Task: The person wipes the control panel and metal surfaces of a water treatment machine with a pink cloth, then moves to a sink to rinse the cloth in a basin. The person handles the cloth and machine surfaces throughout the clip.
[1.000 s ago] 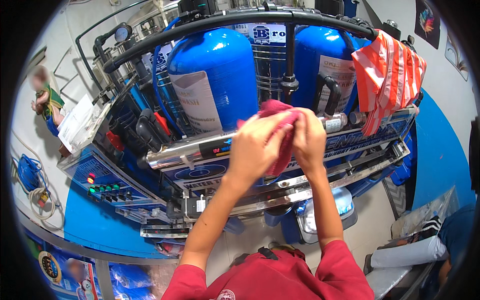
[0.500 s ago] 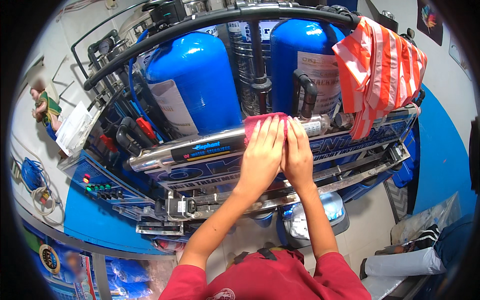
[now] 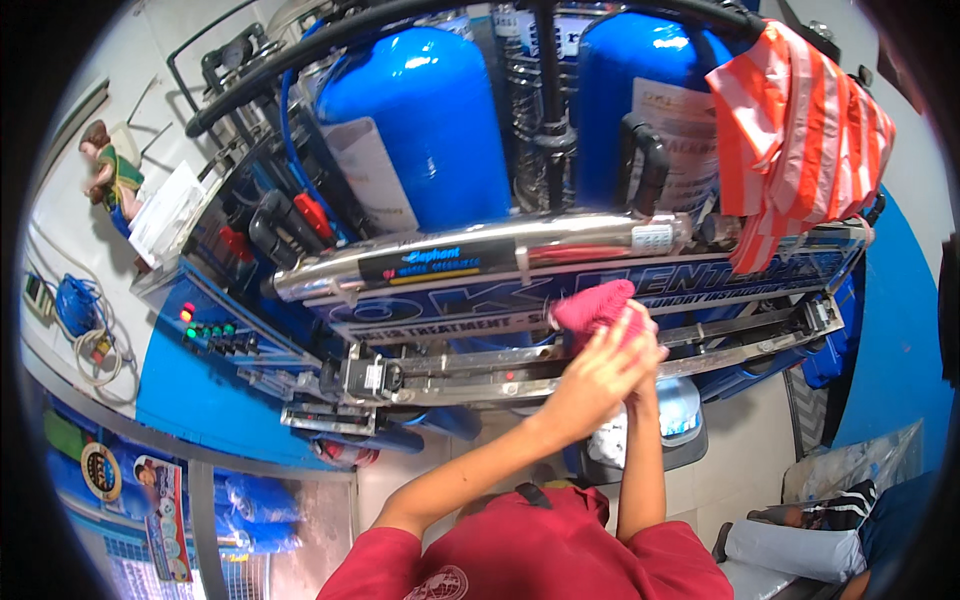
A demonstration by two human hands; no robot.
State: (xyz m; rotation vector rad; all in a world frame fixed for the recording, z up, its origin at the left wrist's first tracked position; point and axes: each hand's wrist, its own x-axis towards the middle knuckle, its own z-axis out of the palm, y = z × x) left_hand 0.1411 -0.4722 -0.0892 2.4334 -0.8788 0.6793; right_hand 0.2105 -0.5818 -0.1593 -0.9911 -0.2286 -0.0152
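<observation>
A dark pink cloth is bunched between my two hands, its folded end sticking out toward the upper left. My left hand is closed over it from the left. On the other side my right hand is closed against the cloth, partly hidden behind the left fingers. Both hands are in front of a lettered blue-and-white sign panel, below a shiny steel cylinder that lies across the equipment. The cloth is apart from the cylinder.
Two blue tanks stand behind the cylinder. An orange-and-white striped cloth hangs over a black pipe at right. A metal rail frame runs below the sign. A control panel with lit buttons is at left.
Both hands have come off the steel cylinder, moving down and nearer to me with the cloth. Lying flat under the fingers before, the cloth is now bunched. The view has shifted slightly.
</observation>
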